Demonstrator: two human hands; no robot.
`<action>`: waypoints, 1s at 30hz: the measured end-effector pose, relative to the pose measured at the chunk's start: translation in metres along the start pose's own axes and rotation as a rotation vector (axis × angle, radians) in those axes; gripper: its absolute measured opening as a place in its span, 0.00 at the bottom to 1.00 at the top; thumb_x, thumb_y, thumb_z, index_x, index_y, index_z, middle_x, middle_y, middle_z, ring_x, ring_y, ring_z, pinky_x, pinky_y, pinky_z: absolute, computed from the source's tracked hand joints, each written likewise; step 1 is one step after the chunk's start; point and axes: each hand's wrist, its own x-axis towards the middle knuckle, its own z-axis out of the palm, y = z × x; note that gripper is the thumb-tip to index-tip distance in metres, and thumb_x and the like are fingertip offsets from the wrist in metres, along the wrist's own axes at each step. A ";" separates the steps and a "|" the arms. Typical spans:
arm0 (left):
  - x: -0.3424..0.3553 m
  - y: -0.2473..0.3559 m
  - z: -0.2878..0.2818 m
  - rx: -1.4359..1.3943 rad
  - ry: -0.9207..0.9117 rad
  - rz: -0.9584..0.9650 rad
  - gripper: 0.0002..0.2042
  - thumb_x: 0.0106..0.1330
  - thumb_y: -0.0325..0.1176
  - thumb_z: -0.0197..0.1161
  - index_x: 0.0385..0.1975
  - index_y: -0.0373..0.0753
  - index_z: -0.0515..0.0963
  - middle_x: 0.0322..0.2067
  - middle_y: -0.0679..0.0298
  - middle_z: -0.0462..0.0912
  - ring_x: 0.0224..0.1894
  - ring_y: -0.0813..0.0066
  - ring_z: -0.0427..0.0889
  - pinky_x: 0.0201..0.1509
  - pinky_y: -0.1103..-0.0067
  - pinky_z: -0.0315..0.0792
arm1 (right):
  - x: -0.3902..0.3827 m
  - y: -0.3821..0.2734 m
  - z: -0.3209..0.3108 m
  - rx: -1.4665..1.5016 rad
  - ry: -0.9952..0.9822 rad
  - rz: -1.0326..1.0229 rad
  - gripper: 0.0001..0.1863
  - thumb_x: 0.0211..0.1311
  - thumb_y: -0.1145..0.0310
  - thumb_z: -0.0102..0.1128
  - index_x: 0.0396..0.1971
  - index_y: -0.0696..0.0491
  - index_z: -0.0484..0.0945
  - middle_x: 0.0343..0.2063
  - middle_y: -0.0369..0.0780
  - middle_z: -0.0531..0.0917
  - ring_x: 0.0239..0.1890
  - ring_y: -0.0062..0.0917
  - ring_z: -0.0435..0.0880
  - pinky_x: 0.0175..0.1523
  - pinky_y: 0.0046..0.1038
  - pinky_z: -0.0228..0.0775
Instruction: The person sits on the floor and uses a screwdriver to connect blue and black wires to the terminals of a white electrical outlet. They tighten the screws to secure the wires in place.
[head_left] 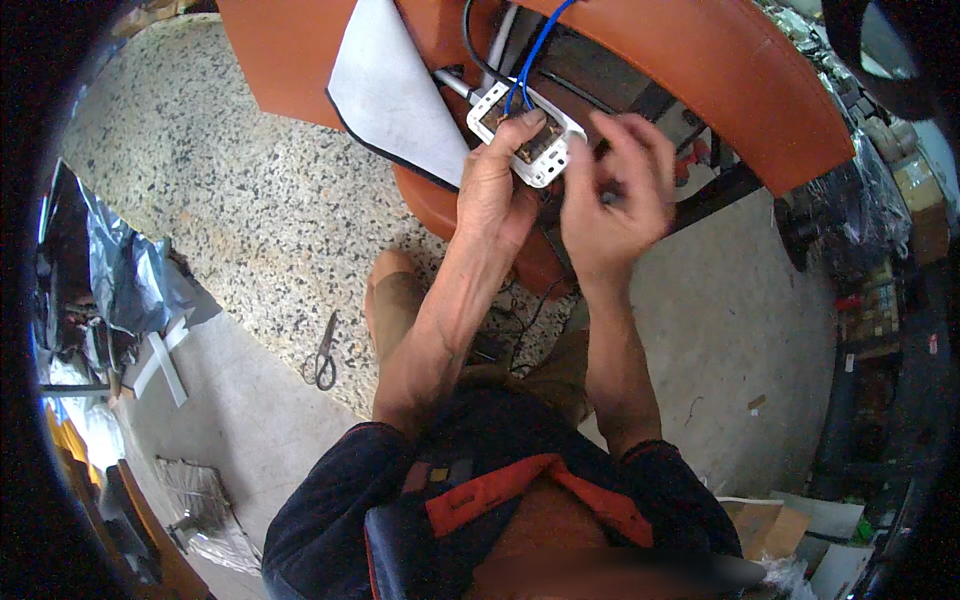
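Note:
My left hand (495, 185) is closed round a white electrical socket (548, 170), its back turned up and the thumb pressed on the brass-coloured terminals. Blue wires (540, 52) run from these terminals up to the upper edge. Just right of the socket is my right hand (618, 195), fingers curled and smeared by motion. Its thumb is close to the socket's right edge; whether it touches cannot be made out. Something small and dark shows by its palm, too unclear to name. Behind both hands stands a brown leather-like panelled piece (720, 70) with an open, dark inside.
A white flap with dark edging (395, 95) hangs left of the socket. Scissors (325, 355) lie on the speckled slab (220, 170). Crumpled silver sheeting (125, 260) is at far left. Shelving with assorted goods (880, 330) lines the right side; cardboard (770, 530) lies lower right.

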 end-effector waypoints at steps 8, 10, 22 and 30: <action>0.002 0.012 -0.002 0.017 0.046 -0.079 0.15 0.62 0.36 0.70 0.45 0.42 0.76 0.39 0.62 0.84 0.41 0.65 0.85 0.44 0.61 0.81 | -0.083 -0.048 -0.101 1.146 -0.704 1.513 0.09 0.68 0.74 0.58 0.46 0.54 0.73 0.30 0.36 0.78 0.18 0.12 0.69 0.22 0.18 0.58; 0.003 0.014 -0.002 -0.020 0.040 -0.092 0.15 0.61 0.35 0.70 0.45 0.42 0.75 0.38 0.64 0.83 0.41 0.67 0.85 0.42 0.65 0.81 | -0.121 -0.055 -0.110 1.211 -0.752 1.555 0.11 0.68 0.75 0.57 0.48 0.54 0.72 0.33 0.38 0.79 0.24 0.17 0.75 0.29 0.21 0.66; 0.015 0.009 -0.007 -0.096 0.027 -0.129 0.12 0.62 0.33 0.70 0.42 0.41 0.75 0.38 0.62 0.83 0.42 0.64 0.84 0.40 0.61 0.80 | -0.064 -0.034 -0.142 0.077 -0.581 0.442 0.21 0.64 0.77 0.63 0.57 0.58 0.73 0.42 0.44 0.79 0.44 0.33 0.81 0.49 0.31 0.74; 0.010 0.016 0.000 0.006 0.040 -0.038 0.11 0.64 0.33 0.68 0.43 0.40 0.76 0.38 0.61 0.84 0.40 0.63 0.86 0.41 0.63 0.83 | -0.008 -0.026 -0.103 0.012 -0.372 0.094 0.16 0.57 0.84 0.67 0.47 0.61 0.82 0.35 0.43 0.84 0.35 0.25 0.84 0.39 0.25 0.77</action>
